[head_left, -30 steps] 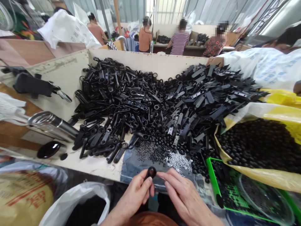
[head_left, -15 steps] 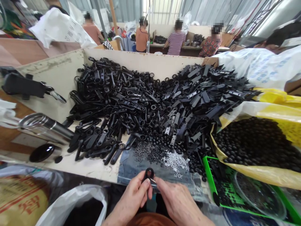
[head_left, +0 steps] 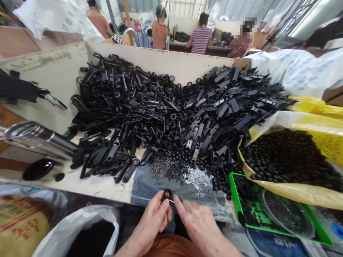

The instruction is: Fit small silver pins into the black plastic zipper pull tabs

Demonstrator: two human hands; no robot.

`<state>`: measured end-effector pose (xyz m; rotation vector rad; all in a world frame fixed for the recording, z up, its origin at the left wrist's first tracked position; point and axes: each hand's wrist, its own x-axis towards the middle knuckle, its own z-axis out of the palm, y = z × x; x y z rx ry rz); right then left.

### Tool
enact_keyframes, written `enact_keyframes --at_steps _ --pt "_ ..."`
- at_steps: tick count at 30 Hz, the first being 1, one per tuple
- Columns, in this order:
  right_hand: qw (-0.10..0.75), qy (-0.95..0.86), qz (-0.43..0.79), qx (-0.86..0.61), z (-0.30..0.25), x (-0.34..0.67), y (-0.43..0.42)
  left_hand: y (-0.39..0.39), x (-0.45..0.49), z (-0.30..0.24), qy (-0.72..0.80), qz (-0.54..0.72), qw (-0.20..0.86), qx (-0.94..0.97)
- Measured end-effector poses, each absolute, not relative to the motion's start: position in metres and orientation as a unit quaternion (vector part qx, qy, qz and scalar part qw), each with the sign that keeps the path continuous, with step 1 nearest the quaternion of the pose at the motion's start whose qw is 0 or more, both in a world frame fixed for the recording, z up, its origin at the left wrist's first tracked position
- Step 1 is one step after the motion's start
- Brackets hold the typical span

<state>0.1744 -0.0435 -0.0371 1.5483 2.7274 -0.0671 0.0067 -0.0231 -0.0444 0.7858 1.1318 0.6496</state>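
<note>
Just over the front edge of the bench, my left hand (head_left: 154, 214) pinches a black plastic part with a ring-shaped end (head_left: 168, 193), the ring pointing up. My right hand (head_left: 197, 217) is closed at its right side, the index finger against the part. A thin silvery metal pin (head_left: 172, 202) shows between the right fingertips and the part; how far it sits inside is hidden. Beyond the hands, a dark mat (head_left: 150, 189) bears a heap of silvery pins (head_left: 197, 179) and small dark pieces (head_left: 158, 167).
Ring-ended black parts (head_left: 112, 92) are piled at left, flat black pieces (head_left: 227, 103) at right. A yellow bag of black balls (head_left: 286, 157) and a green tray (head_left: 281, 232) stand right. A white sack (head_left: 107, 217) sits lower left. A metal cylinder (head_left: 40, 139) lies left. Several people work behind.
The view has shifted slightly, so the bench appears higher and further left. My right index finger has straightened against the part, and less of the pin shows.
</note>
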Motion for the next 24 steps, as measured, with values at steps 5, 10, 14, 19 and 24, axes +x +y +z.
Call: enact_keyframes --at_steps 5,10,14,19,24 --pt "0.024 0.859 -0.046 0.509 -0.032 0.16 -0.048 -0.022 0.011 -0.044 0.522 0.302 0.727 0.329" --pt "0.075 0.857 -0.098 0.5 -0.008 0.153 -0.04 -0.026 0.009 -0.047 0.562 0.303 0.7 0.322" --pt "0.051 0.823 -0.233 0.516 0.022 0.185 -0.029 -0.015 -0.016 -0.053 0.56 0.339 0.635 0.41" --pt "-0.14 0.747 -0.192 0.621 0.031 0.242 0.014 0.004 -0.035 -0.032 0.541 0.37 0.625 0.425" --pt "-0.139 0.692 -0.072 0.704 0.019 0.257 0.083 0.005 -0.016 -0.005 0.531 0.399 0.627 0.406"
